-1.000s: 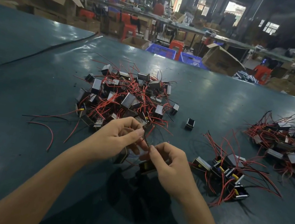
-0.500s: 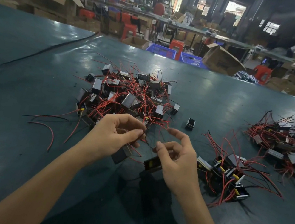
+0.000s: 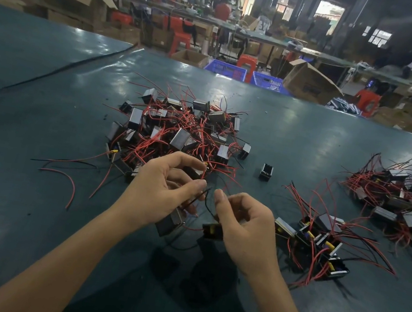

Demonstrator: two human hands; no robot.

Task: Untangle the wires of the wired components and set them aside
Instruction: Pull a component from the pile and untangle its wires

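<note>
Working just on the near side of the tangled pile [image 3: 181, 135] of wired components, both hands are raised a little above the dark green surface [image 3: 25, 206]. The left hand [image 3: 162, 192] is at the pile's front edge. Its fingers [image 3: 194, 184] are curled, with the thumb pressed toward the forefingers on a thin black wire [image 3: 206, 197] that crosses the small gap to the right hand [image 3: 244, 231]. The right hand is a little further from the pile, toward the person. Its fingers [image 3: 219, 199] are curled too, thumb and forefinger tips together on the same wire.

A grey metal-cased component [image 3: 169, 222] hangs below the left palm. A black component with a yellow part [image 3: 212, 230] sits just beside the right hand's curled fingers. Whether either one touches the surface cannot be told. Both are on the near side of the pile and apart from it, though red wires from the pile reach the left forefinger.

Right of the pile, just clear of it, a single black component [image 3: 266, 172] stands alone. Further right of the pile and nearer the person lies a smaller group [image 3: 322, 239] of components, their red and black wires fanned out. Well to the right of the pile lies a third heap [image 3: 398, 200]. Left of the pile, a loose red wire [image 3: 69, 178] curves over the surface. Beyond the pile, past the surface's far edge, are cardboard boxes [image 3: 311, 83] and blue crates [image 3: 225, 70].
</note>
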